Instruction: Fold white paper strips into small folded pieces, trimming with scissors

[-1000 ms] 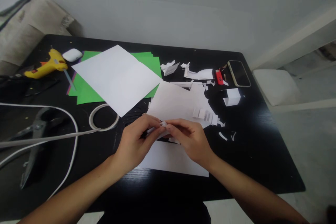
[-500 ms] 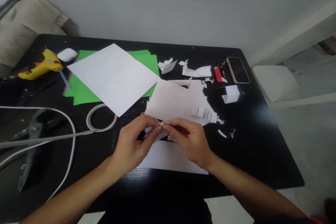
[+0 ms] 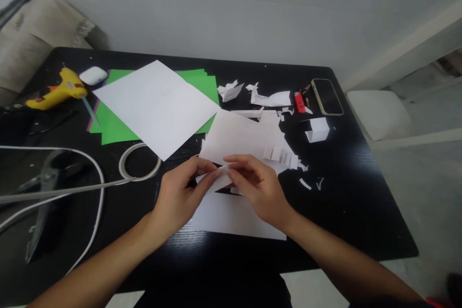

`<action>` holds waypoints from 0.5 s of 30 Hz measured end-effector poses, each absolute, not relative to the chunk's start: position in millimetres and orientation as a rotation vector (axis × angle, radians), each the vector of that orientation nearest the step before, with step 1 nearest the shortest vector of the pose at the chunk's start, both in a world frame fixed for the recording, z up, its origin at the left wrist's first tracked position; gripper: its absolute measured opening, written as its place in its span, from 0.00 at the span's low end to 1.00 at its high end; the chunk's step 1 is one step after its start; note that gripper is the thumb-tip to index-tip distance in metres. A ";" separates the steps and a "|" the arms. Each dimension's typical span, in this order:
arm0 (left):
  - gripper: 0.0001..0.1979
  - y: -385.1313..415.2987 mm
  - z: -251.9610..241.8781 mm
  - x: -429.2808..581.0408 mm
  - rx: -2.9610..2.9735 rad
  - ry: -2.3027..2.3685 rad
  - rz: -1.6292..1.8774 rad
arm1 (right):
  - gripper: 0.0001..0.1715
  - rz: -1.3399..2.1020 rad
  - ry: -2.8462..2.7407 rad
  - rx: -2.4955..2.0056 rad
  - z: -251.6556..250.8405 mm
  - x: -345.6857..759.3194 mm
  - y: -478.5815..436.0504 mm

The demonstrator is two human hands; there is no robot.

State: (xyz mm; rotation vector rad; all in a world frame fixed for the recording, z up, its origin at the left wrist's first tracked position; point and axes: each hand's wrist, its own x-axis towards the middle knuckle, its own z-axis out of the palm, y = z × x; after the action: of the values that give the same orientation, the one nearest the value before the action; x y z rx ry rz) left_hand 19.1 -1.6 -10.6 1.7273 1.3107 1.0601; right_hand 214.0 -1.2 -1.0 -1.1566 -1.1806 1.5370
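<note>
Both hands meet over the front middle of the black table point(image 3: 361, 211). My left hand point(image 3: 180, 195) and my right hand point(image 3: 258, 187) pinch a small folded piece of white paper point(image 3: 216, 180) between their fingertips. Under the hands lies a white sheet point(image 3: 234, 219). Just behind them lies a second white sheet point(image 3: 241, 137) with several small cut tabs point(image 3: 281, 155) on its right side.
A large white sheet point(image 3: 157, 106) covers green paper point(image 3: 111, 127) at the back left. A yellow glue gun point(image 3: 57, 90), white earbud case point(image 3: 93, 75), white cable point(image 3: 86, 168), tape ring point(image 3: 139, 163) and pliers point(image 3: 43, 187) lie left. Paper scraps point(image 3: 267, 98), red lighter point(image 3: 298, 102), phone point(image 3: 327, 96) lie back right.
The fingers have shifted on the small paper piece, which now sticks out flatter between the hands. The view has settled slightly lower than a second ago.
</note>
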 end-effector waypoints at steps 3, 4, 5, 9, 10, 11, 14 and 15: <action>0.03 0.8 -9.6 17.4 1.785 1.290 1.055 | 0.10 1.645 -1.145 -1.142 0.6 214.2 1.1; 0.02 1.2 -9.3 17.1 1.803 1.287 1.051 | 0.10 1.675 -1.115 -1.138 1.1 214.1 1.8; 0.02 1.4 -9.1 16.9 1.821 1.283 1.045 | 0.11 1.693 -1.088 -1.135 1.6 214.0 2.5; 0.02 1.1 -8.7 17.0 1.876 1.270 1.029 | 0.10 1.691 -1.064 -1.148 3.3 213.9 3.6; 0.02 1.0 -8.6 17.0 1.887 1.264 1.027 | 0.09 1.681 -1.073 -1.154 3.5 214.0 3.5; 0.03 0.9 -8.5 17.0 1.899 1.256 1.027 | 0.09 1.671 -1.083 -1.158 3.6 214.1 3.4; 0.04 0.6 -8.2 16.4 1.921 1.226 1.034 | 0.09 1.647 -1.108 -1.155 3.1 214.6 3.1; 0.04 0.6 -8.2 16.3 1.926 1.218 1.040 | 0.09 1.640 -1.116 -1.150 2.8 214.7 3.0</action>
State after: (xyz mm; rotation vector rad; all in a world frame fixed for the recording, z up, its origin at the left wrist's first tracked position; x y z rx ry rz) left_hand 16.3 0.6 -8.2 1.9260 1.2181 1.0398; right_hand 214.7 3.0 2.8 -1.1504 -1.1157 1.6396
